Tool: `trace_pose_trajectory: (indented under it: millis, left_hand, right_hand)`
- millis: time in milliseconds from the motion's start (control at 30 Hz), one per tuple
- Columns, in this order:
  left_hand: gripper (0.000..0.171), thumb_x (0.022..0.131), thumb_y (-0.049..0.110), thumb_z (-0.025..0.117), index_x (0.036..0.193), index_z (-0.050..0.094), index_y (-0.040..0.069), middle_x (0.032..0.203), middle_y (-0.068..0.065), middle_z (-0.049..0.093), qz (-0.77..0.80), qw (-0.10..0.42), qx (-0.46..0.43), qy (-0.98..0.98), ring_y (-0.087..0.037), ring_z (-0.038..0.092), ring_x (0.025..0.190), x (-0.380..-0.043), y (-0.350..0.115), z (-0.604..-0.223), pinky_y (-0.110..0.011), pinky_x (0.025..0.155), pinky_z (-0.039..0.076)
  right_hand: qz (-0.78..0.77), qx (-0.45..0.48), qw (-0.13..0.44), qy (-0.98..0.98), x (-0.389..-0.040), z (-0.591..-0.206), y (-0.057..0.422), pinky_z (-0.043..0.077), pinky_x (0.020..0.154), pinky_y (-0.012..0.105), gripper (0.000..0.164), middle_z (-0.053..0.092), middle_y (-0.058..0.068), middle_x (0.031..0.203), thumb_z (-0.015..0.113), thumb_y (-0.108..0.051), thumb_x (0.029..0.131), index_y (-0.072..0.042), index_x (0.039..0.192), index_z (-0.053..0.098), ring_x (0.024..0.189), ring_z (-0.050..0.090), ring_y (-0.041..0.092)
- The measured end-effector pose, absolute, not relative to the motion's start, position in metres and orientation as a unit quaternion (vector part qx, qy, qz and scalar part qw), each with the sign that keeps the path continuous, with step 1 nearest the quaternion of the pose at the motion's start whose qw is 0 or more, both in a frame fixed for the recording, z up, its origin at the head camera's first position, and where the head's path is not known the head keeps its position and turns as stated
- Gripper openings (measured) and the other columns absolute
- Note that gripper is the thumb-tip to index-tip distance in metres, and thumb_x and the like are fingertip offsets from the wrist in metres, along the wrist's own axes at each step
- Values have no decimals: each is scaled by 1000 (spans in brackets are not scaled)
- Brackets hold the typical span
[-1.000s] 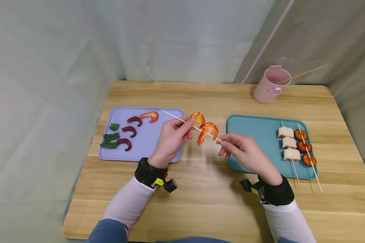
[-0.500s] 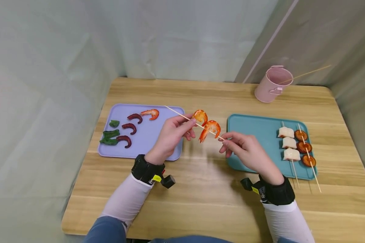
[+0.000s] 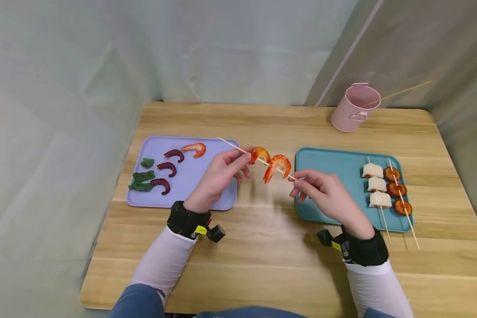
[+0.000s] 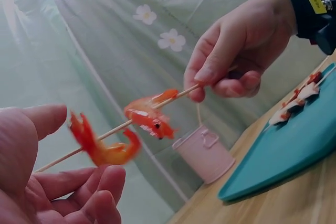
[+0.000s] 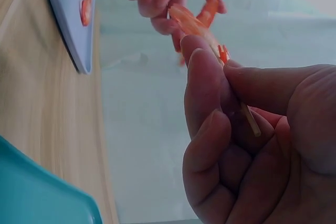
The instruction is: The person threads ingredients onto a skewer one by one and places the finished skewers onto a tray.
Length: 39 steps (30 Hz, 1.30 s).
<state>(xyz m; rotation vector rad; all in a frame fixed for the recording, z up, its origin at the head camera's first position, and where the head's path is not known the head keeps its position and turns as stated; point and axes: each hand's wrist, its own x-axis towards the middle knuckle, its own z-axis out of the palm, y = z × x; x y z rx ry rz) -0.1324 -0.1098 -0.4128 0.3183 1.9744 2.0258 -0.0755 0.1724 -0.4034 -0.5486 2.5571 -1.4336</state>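
A thin wooden skewer (image 3: 238,146) runs between my hands above the table, with two orange shrimp on it. My left hand (image 3: 222,174) pinches the left shrimp (image 4: 107,150) at its tail end between thumb and fingers. The skewer's far end sticks out beyond this hand. With thumb and fingertips, my right hand (image 3: 327,194) grips the opposite end of the skewer, whose short tip (image 5: 252,121) shows inside the fingers. The other shrimp (image 3: 277,167) sits on the skewer between the hands, nearer the right one.
The purple tray (image 3: 198,194) at left bears a shrimp (image 3: 199,149), tentacle pieces (image 3: 168,167) and green pieces (image 3: 142,176). A teal tray (image 3: 326,165) holds skewers of white pieces (image 3: 376,184) and brown round slices (image 3: 396,190). Behind stands a pink bucket (image 3: 346,117) with a skewer.
The skewer and its shrimp have shifted slightly right and up. Both hands keep their hold, and the right hand has moved a little to the right. The trays stay put.
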Motion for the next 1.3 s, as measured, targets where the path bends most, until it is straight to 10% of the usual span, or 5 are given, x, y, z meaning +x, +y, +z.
trace_pose_trajectory:
  millis: [300,600,1300]
  left_hand:
    - [38,101,39,58,119,66,7,121,-6,64,695,101,60,710,-24,63,75,-154,-141,-423,-18,53,50]
    - [42,96,30,65,130,62,7,103,-10,63,385,-65,31,920,-22,55,80,-176,-205,-441,-39,71,45]
    - [27,95,11,65,116,69,-4,108,-24,64,198,-100,43,974,-44,51,99,-194,-226,-477,-56,85,43]
  right_hand:
    - [-471,-172,77,862,-77,-404,179,57,65,44,18,72,-3,84,53,-18,105,-16,116,66,70,65,8]
    - [-459,-174,77,868,-79,-401,179,58,65,43,19,72,-6,85,53,-15,104,-13,118,65,70,65,7]
    - [-448,-173,92,873,-81,-408,180,58,66,44,21,72,0,86,49,-22,106,-16,119,65,72,65,6]
